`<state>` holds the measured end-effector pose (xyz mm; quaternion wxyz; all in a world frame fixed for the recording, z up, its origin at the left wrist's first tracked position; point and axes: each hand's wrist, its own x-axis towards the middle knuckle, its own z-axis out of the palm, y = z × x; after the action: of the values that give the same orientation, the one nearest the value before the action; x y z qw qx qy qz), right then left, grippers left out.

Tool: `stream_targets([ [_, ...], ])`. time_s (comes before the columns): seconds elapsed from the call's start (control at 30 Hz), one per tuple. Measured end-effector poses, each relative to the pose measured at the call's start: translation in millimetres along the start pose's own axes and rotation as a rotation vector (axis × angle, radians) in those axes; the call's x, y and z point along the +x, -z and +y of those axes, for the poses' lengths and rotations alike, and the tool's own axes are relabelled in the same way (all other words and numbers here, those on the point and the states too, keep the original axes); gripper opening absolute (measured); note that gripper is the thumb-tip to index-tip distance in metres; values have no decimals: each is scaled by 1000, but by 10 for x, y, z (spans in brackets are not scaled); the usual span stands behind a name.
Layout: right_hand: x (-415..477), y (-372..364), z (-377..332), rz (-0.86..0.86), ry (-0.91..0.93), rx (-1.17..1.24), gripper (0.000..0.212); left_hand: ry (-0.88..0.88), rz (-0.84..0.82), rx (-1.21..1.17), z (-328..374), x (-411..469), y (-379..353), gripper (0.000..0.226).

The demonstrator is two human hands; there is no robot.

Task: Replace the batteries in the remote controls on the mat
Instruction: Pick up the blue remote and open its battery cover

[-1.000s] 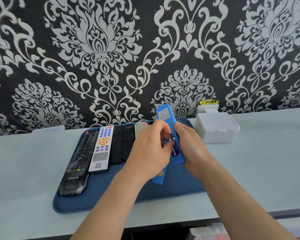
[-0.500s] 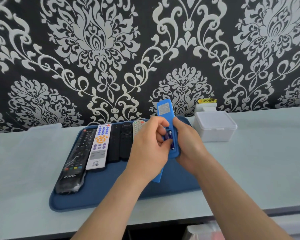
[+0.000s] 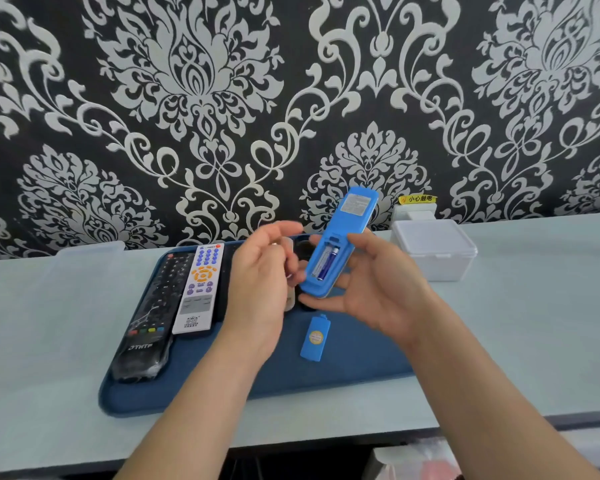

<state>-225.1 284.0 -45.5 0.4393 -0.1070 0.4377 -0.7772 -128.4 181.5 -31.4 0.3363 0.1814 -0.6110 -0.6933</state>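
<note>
Right hand (image 3: 378,289): we note it grips the blue remote (image 3: 349,221) from beneath, thumb on the right edge and fingertips curled under the lower end.
Blue remote: slim, glossy plastic slab, held back-side up above the mat and tilted with its top end towards the wall; a pale rectangular label sits near the top.
Battery bay: open, recessed rectangle; two cylindrical batteries (image 3: 326,263) lie side by side in it, one blue-violet, one silvery.
Left hand (image 3: 260,282): just beside the remote's left edge, back towards us, fingers loosely curved; we cannot tell whether it pinches anything.
Battery cover (image 3: 315,337): small blue plastic tab with a round yellowish sticker, lying flat on the mat below the hands.
Mat (image 3: 222,386): dark blue, soft-looking, rounded corners, raised rim.
Black remote (image 3: 149,317): long, wrapped in wrinkled clear film, at the mat's left edge.
White remote (image 3: 200,289): beside it, touching, with blue round keys and an orange ring.
Box (image 3: 433,249): white translucent plastic, lidded, square, to the right of the mat.
Table (image 3: 534,306): smooth, pale blue-grey.
Wall: black with embossed silver damask.
</note>
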Motion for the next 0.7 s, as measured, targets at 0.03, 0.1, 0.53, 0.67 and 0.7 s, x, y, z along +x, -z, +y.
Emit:
stream_targets([
  [0.03,-10,-8,2,-27,-3,-6,36,-22,-12,168,-10,-8,17,37],
  [0.1,-17,-31,5,-67,11,-46,31,-95,-73,482,-37,-42,18,30],
  [0.53,25,-141,70,127,280,-324,34,-196,-120,609,-212,-60,-71,25],
  [0.67,26,-188,87,213,365,-379,25,-215,-107,605,-234,-51,-98,23],
  [0.7,35,-198,97,270,416,-422,22,-212,-112,593,-228,-54,-114,22],
])
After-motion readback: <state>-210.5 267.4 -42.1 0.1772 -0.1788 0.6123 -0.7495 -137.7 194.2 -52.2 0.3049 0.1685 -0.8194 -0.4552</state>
